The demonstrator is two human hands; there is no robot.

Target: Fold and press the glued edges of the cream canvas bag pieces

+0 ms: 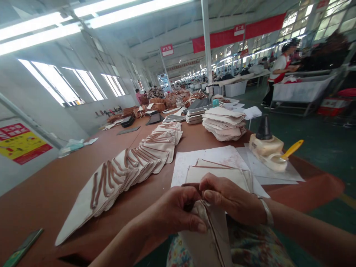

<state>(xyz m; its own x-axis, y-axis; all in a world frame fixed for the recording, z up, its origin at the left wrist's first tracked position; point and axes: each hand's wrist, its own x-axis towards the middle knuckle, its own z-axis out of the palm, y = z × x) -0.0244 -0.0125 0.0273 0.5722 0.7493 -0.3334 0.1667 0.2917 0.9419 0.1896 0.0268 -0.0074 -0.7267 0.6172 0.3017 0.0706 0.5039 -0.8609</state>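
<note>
A cream fabric piece (204, 237) with a brown-edged seam hangs over my lap at the table's near edge. My left hand (185, 211) grips its upper left side, thumb lying on the front. Thumb and fingers of my right hand (226, 194) pinch the top of the same piece close to the seam. The exact pinch point is partly hidden by the fingers. Just beyond my hands, a few similar cream pieces (236, 176) lie on a white paper sheet (180, 163).
A fanned row of cream pieces (133, 163) runs along the brown table (41, 200). Stacked pieces (224, 122) stand further back. To the right are a glue container (265, 146) and a yellow-handled brush (293, 149). A phone-like object (25, 244) lies near left. A person (279, 70) stands beside a white bin (302, 91).
</note>
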